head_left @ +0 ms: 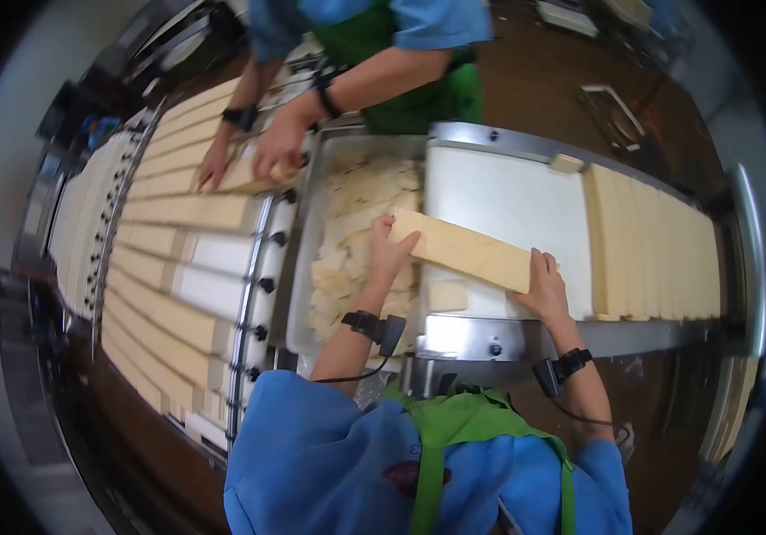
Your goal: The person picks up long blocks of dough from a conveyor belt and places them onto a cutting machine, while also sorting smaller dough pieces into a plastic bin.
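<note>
Between my two hands is a long pale-yellow slab (463, 250), slightly tilted, above the white work surface and the edge of the scrap tray. My left hand (389, 250) grips its left end, with the thumb on the near side. At the right end my right hand (543, 287) is closed around the slab, fingers partly hidden behind it. Below the slab, a small pale-yellow piece (447, 295) lies at the near edge of the white surface (503, 183). To the left is a metal tray (303, 303) full of thin, broken pale-yellow scraps (347, 227).
A row of similar slabs (650, 245) stands packed at the right end of the surface. On the left, a slotted rack or conveyor (262, 232) carries more slabs (169, 312). Across from me, a co-worker's hands (280, 147) handle a slab there. A small block (566, 163) sits near the far edge.
</note>
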